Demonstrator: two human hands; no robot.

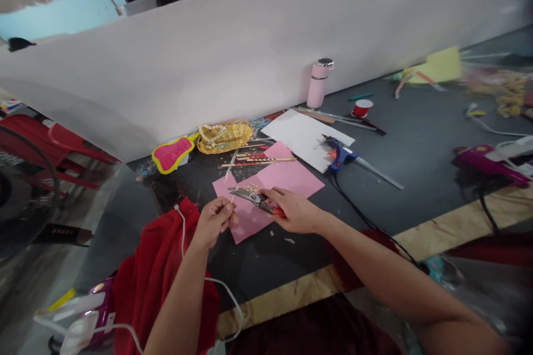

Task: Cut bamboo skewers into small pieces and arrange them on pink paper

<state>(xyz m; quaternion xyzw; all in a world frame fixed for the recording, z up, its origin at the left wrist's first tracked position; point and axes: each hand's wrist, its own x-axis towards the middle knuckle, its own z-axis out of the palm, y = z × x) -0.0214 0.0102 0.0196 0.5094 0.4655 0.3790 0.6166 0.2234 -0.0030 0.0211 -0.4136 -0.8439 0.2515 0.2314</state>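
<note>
My right hand (293,211) is wrapped round the red handles of a pair of cutters (253,198), whose metal jaws point left. In front of the jaws, my left hand (215,221) pinches a thin pale stick (232,198) between thumb and finger, its upper end at the blades. Beneath both lies pink paper (285,180), with a small heap of pale cut pieces (250,188) just behind the cutters. Several red and patterned sticks (254,160) rest behind the paper.
A wicker basket (227,137), a pink bottle (317,84), white paper (302,133), a blue glue gun (341,154) and a red spool (362,108) stand or lie farther back. Red cloth (156,260) and a white cable are at the left. A purple glue gun (491,163) lies right.
</note>
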